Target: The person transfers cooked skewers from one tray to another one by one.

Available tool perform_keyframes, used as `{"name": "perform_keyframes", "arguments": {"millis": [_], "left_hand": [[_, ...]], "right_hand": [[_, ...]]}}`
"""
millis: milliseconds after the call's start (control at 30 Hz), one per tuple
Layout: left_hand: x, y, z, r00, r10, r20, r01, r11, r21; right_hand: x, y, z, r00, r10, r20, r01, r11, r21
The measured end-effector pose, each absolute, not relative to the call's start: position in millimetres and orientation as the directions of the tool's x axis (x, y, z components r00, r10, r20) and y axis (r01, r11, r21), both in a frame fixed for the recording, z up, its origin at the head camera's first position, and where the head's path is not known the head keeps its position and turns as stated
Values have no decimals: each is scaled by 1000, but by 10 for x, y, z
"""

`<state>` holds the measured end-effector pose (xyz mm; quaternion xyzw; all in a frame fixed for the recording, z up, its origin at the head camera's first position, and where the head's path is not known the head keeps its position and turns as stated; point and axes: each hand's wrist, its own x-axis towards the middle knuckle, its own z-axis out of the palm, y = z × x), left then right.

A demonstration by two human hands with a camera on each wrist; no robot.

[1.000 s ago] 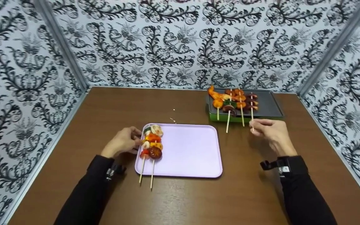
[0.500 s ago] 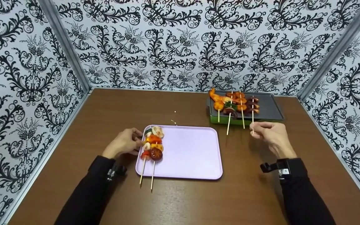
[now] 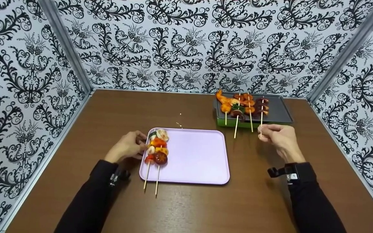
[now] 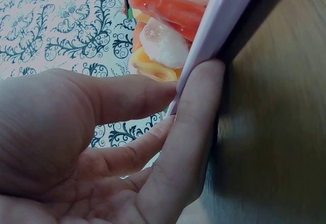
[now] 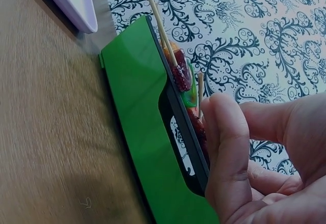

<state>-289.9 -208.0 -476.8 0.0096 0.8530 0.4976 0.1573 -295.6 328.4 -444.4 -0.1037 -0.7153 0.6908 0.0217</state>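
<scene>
My left hand (image 3: 127, 147) pinches the left rim of a lilac tray (image 3: 196, 158); in the left wrist view the thumb lies on the rim (image 4: 204, 46) and a finger sits under it. Two vegetable skewers (image 3: 155, 147) lie along the tray's left side, their sticks jutting over the front edge. My right hand (image 3: 278, 137) pinches the stick end of a dark-red meat skewer (image 3: 261, 106). That skewer's food is on the grey plate of a green-sided grill (image 3: 277, 111). In the right wrist view my fingers cover part of the skewer.
Left of the held skewer, several other skewers (image 3: 238, 108) lie on the grill, sticks overhanging its front. A few crumbs (image 3: 179, 124) are on the brown table (image 3: 134, 110) behind the tray. Patterned walls (image 3: 180, 48) stand at the back and both sides.
The view shifts slightly with the head. Both hands keep their holds, on the tray and on the skewer, with hardly any movement.
</scene>
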Motion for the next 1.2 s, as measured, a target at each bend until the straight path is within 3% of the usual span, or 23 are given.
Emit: {"name": "perform_keyframes", "arguments": {"millis": [533, 1200], "left_hand": [[-2886, -2089, -4746, -956, 162, -242, -115, 554, 825], [-2857, -2078, -4761, -960, 169, -223, -97, 546, 832]], "right_hand": [[-2960, 3243, -4371, -982, 187, -25, 26, -1, -1000], [-2799, 3049, -4156, -991, 130, -5, 1, -30, -1000]]}}
